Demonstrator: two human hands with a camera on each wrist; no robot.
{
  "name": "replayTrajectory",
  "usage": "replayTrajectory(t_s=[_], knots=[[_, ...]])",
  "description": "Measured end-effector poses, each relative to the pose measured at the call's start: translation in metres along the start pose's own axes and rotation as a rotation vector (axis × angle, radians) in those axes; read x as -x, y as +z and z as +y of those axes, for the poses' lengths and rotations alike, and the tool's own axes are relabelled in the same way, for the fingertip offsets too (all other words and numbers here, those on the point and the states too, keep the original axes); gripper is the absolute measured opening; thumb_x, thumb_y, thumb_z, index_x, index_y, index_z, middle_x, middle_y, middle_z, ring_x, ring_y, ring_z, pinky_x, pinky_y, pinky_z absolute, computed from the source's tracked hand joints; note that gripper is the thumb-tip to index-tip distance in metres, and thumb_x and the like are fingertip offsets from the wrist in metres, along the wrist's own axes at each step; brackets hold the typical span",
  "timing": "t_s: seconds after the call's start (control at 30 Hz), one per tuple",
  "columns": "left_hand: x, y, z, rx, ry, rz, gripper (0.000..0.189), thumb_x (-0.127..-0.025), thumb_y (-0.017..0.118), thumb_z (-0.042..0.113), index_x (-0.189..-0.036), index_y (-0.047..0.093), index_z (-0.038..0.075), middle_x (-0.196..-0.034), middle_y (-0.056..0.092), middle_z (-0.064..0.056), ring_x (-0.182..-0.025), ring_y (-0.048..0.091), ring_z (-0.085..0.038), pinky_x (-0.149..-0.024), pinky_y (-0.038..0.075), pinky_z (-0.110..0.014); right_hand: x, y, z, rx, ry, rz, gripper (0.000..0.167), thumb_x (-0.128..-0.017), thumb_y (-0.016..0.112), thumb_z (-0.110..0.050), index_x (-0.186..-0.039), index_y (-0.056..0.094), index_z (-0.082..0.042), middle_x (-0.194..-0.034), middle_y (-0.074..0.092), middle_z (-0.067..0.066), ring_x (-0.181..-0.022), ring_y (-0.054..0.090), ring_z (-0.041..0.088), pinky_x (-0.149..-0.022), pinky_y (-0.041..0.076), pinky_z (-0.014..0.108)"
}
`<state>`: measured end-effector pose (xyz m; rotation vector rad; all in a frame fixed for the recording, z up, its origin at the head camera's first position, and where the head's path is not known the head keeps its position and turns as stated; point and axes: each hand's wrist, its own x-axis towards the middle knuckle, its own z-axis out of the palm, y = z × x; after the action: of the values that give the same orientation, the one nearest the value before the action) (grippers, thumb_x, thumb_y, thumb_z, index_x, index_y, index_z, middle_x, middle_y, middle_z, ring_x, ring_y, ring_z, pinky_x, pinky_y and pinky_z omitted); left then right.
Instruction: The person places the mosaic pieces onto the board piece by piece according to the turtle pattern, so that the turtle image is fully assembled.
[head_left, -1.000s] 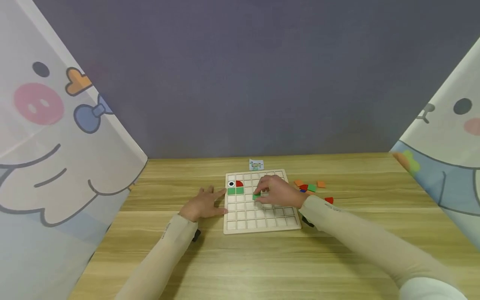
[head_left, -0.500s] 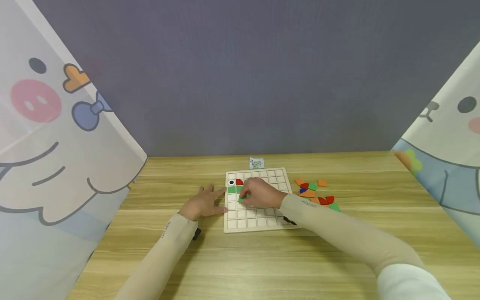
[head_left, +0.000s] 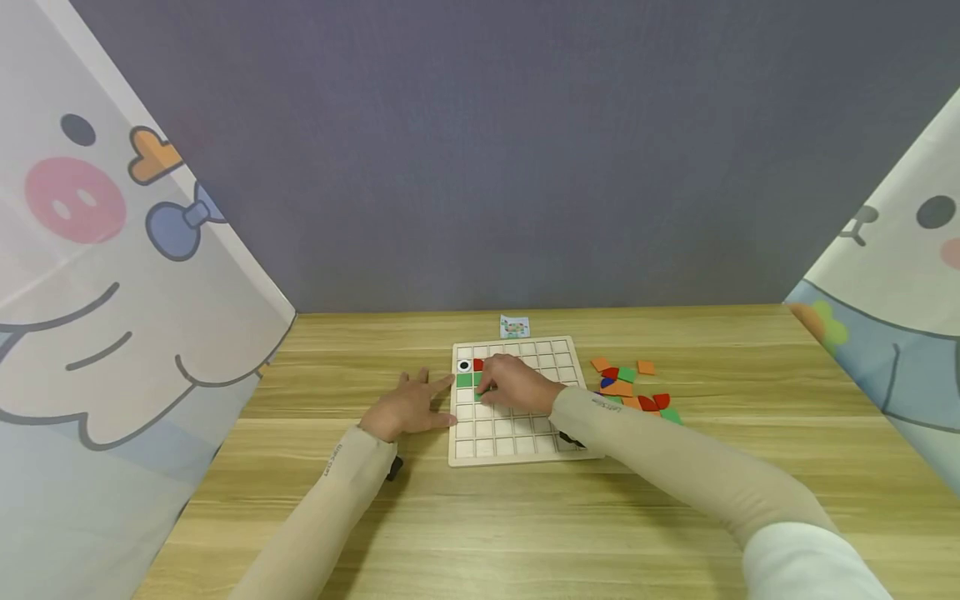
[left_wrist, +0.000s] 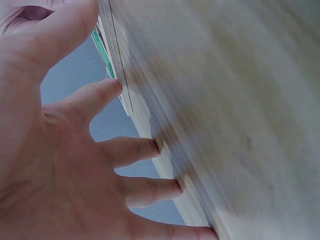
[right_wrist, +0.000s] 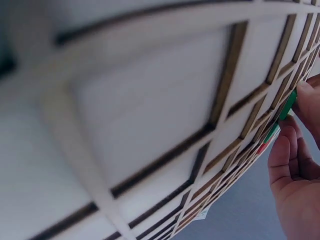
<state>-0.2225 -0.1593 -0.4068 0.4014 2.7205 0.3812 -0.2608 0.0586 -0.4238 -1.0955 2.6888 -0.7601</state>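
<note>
A pale wooden grid board [head_left: 504, 448] lies on the table. My right hand [head_left: 519, 385] is over its left part and pinches a green square tile [right_wrist: 288, 105] between thumb and fingers. The tile is at a cell in the second column, just below the row with a green tile [head_left: 464, 380]. Above that row are an eye tile [head_left: 464, 365] and a red quarter-round tile [head_left: 478, 365], partly covered by my right hand. With fingers spread, my left hand [head_left: 405, 408] rests at the board's left edge, thumb and index fingertips against it.
To the right of the board lies a loose spread of tiles, among them an orange square [head_left: 646, 367], a green square [head_left: 627, 375] and a red piece [head_left: 662, 401]. A small picture card [head_left: 514, 327] sits behind the board. A grey wall [head_left: 540, 167] rises behind the table.
My right hand has carried the green tile leftward across the board to the second column, then barely shifted in the last half second. The left hand has stayed in place.
</note>
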Motion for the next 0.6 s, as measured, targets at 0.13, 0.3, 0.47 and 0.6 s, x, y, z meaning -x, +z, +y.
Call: replayTrajectory(t_s=[0.13,0.3,0.47,0.6], knots=[[0.0,-0.001,0.0,-0.002,0.004,0.001,0.078,-0.083,0.068,0.049,-0.149,0.033,0.024,-0.149,0.018,-0.03,-0.13,0.014,-0.059,-0.087,0.033,-0.072,0.003,0.001,-0.001,-0.013,-0.012,-0.003,0.011,-0.084,0.072,-0.01,-0.095,0.075,-0.01,-0.088,0.059,-0.005,-0.076,0.053,0.007,-0.066,0.047,0.021],[-0.001,-0.001,0.0,-0.01,0.017,0.009,0.079,-0.083,0.067,0.049,-0.149,0.033,0.022,-0.149,0.018,-0.031,-0.129,0.016,-0.06,-0.087,0.033,-0.072,0.008,-0.001,0.0,0.026,-0.083,0.013,0.015,-0.086,0.069,-0.007,-0.1,0.074,-0.008,-0.09,0.057,-0.001,-0.076,0.052,0.008,-0.065,0.046,0.023],[0.0,-0.001,0.0,-0.011,0.015,0.002,0.079,-0.083,0.067,0.05,-0.149,0.033,0.023,-0.149,0.018,-0.031,-0.129,0.015,-0.06,-0.088,0.033,-0.071,0.011,-0.003,0.004,0.099,-0.146,0.019,0.019,-0.09,0.063,-0.004,-0.104,0.074,-0.01,-0.092,0.057,-0.004,-0.081,0.051,0.007,-0.07,0.045,0.022],[-0.001,-0.001,-0.001,-0.014,-0.001,-0.006,0.079,-0.083,0.067,0.051,-0.149,0.032,0.025,-0.15,0.017,-0.029,-0.13,0.014,-0.058,-0.088,0.032,-0.072,0.017,-0.009,0.007,0.061,-0.153,0.023,0.02,-0.091,0.062,-0.003,-0.104,0.074,-0.011,-0.095,0.058,-0.004,-0.083,0.052,0.008,-0.071,0.046,0.022]])
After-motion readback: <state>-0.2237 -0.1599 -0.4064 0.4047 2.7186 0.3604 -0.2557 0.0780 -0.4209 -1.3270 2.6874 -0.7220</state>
